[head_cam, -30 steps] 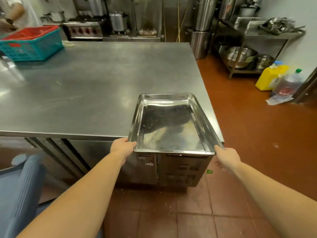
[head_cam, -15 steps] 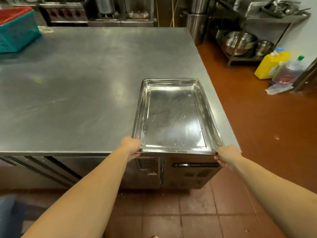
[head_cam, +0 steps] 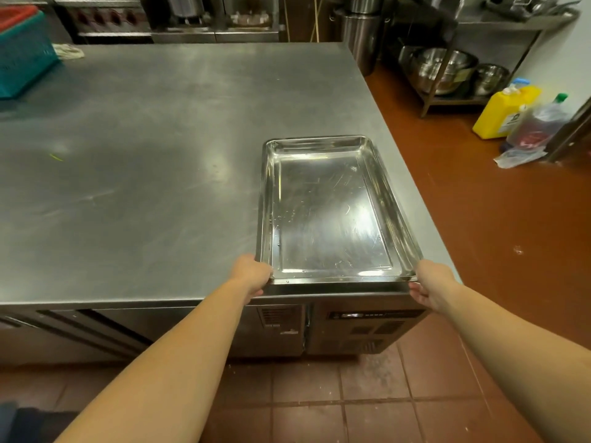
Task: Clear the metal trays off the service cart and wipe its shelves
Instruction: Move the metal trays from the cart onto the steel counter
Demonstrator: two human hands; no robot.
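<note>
teal basket (head_cam: 22, 55) on steel counter (head_cam: 144, 171) far-left corner; left hand (head_cam: 252, 273) grips metal tray (head_cam: 329, 212) near-left corner, tray flat on counter's near-right corner; right hand (head_cam: 430, 284) grips tray's near-right corner; bowl rack (head_cam: 499, 24), yellow jug (head_cam: 502, 113) on red floor (head_cam: 479, 235) right of counter

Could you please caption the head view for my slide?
Left hand and right hand grip a metal tray by its near corners at a steel counter.
</note>
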